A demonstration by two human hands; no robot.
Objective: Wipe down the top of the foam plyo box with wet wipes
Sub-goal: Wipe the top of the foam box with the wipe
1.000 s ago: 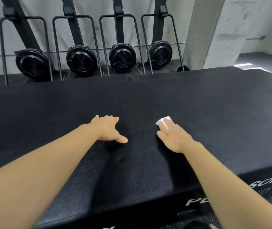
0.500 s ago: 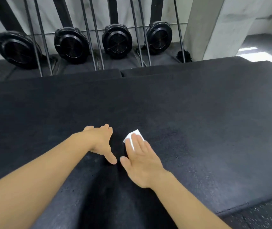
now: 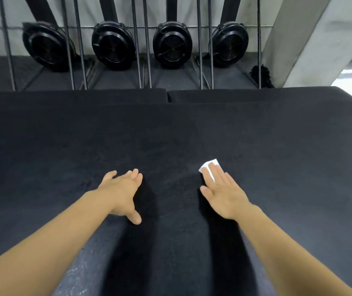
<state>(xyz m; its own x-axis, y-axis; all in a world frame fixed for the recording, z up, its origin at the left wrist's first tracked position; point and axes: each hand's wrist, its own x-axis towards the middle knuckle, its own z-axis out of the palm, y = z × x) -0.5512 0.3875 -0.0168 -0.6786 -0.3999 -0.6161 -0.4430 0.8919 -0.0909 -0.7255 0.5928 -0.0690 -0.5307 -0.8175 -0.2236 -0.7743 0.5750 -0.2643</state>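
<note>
Wipe (image 3: 212,163) pressed on plyo box (image 3: 288,150).
Flat right hand (image 3: 224,194) is pinning this limp, probably damp sheet; left hand (image 3: 120,192) is resting open.

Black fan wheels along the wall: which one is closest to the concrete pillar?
The rightmost fan wheel, next to the concrete pillar; the other three stand further left.

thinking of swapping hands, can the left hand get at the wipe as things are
Probably yes: the left hand rests open on the box top with only bare foam between it and the wipe. But the right hand's fingers press flat over most of the wipe, leaving just its far corner exposed.
</note>
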